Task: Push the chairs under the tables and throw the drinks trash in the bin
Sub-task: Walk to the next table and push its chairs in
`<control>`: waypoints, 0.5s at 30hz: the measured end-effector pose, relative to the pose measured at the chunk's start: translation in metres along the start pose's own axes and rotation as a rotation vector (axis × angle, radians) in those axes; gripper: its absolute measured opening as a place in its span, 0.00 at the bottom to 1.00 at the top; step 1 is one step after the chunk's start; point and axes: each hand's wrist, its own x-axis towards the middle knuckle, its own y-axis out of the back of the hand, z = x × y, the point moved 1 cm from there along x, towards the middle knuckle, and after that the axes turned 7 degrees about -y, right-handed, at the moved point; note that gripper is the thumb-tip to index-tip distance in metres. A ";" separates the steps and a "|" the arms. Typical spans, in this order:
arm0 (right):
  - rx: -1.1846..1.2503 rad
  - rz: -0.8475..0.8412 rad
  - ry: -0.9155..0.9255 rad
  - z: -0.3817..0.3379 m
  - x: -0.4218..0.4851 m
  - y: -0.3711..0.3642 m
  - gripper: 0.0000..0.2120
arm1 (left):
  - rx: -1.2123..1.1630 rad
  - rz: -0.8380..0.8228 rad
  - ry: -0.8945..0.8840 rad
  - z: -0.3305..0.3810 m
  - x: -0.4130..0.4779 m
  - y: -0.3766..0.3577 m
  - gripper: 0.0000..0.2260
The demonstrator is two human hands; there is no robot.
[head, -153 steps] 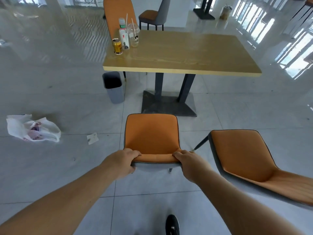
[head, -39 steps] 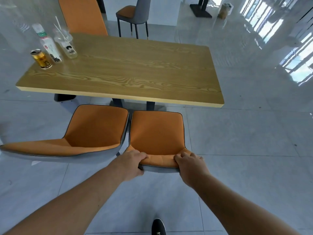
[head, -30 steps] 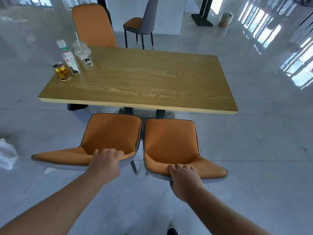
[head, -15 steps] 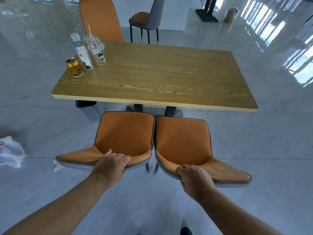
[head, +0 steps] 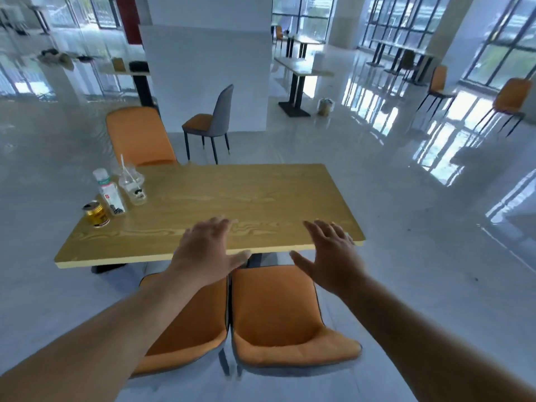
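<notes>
Two orange chairs stand side by side at the near edge of the wooden table (head: 237, 195), the left chair (head: 191, 329) partly behind my forearm and the right chair (head: 278, 311) in plain sight. My left hand (head: 206, 252) and my right hand (head: 333, 256) hover above the chairs and the table's near edge, fingers spread, holding nothing. At the table's far left corner stand a gold can (head: 97, 213), a white bottle (head: 110, 192) and a clear plastic cup (head: 132, 184) with a straw.
A third orange chair (head: 139, 137) stands at the table's far side, and a grey chair (head: 214, 123) sits behind it near a white pillar (head: 203, 76). More tables and chairs stand to the right by the windows. The bin is out of sight.
Both hands have let go of the chair backs and lifted up over the table edge. My view has risen, so the room beyond shows.
</notes>
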 end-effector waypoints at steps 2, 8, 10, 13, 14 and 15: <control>-0.004 0.150 -0.028 0.023 0.019 0.080 0.43 | 0.043 0.112 -0.086 0.051 0.038 0.054 0.42; -0.074 0.436 -0.082 0.137 0.019 0.277 0.45 | 0.083 0.288 -0.288 0.236 0.130 0.165 0.45; -0.101 0.501 -0.099 0.189 0.008 0.327 0.45 | 0.078 0.327 -0.339 0.302 0.155 0.182 0.45; -0.117 0.569 -0.114 0.274 -0.010 0.384 0.43 | 0.125 0.383 -0.422 0.398 0.189 0.195 0.46; -0.125 0.579 -0.124 0.302 -0.016 0.399 0.42 | 0.128 0.399 -0.451 0.429 0.200 0.198 0.45; -0.137 0.578 -0.140 0.330 -0.022 0.412 0.42 | 0.125 0.416 -0.479 0.458 0.211 0.200 0.43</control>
